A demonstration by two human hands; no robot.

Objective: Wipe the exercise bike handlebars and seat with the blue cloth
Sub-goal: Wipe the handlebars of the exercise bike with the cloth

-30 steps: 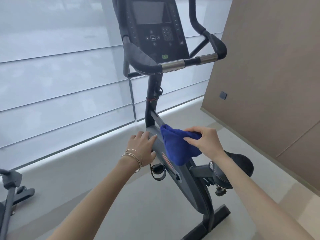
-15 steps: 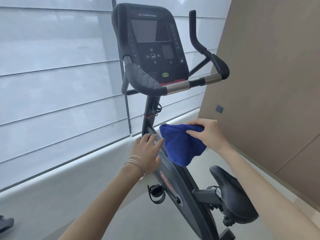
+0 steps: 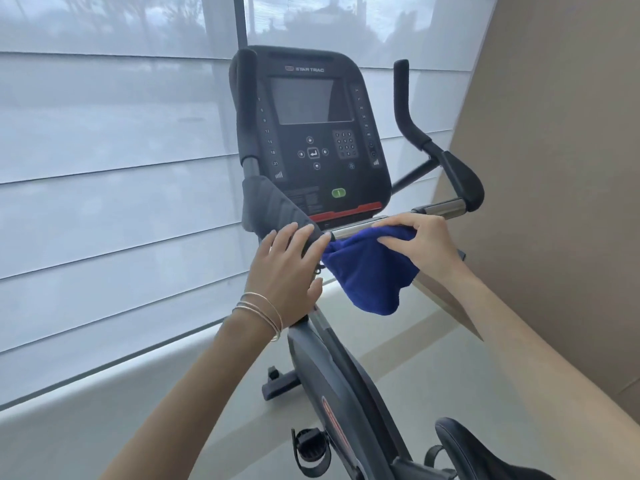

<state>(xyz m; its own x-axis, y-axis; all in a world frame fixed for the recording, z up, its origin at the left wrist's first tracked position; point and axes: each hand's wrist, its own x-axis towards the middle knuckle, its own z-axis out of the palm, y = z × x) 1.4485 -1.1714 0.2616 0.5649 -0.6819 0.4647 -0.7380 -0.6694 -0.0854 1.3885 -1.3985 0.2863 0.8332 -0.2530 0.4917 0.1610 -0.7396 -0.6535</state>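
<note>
The exercise bike's handlebars (image 3: 446, 206) run across the middle of the view, black padded grips at each end and a silver bar between them. A blue cloth (image 3: 369, 271) hangs over the silver bar's left part. My right hand (image 3: 420, 244) grips the cloth against that bar, fingers curled over the top. My left hand (image 3: 287, 268) rests with straight fingers on the left padded grip (image 3: 270, 206), right next to the cloth. The black seat (image 3: 474, 452) shows at the bottom right, partly cut off by the frame edge.
The bike's console (image 3: 311, 133) with a dark screen rises behind the handlebars. A window with pale blinds (image 3: 104, 202) fills the left side. A brown wall panel (image 3: 561, 168) stands close on the right. The bike's frame (image 3: 332, 382) and a pedal (image 3: 310, 448) sit below.
Both hands rose from the bike's frame to the handlebars. The right hand carried the blue cloth up onto the silver bar, and the left hand moved onto the left grip.
</note>
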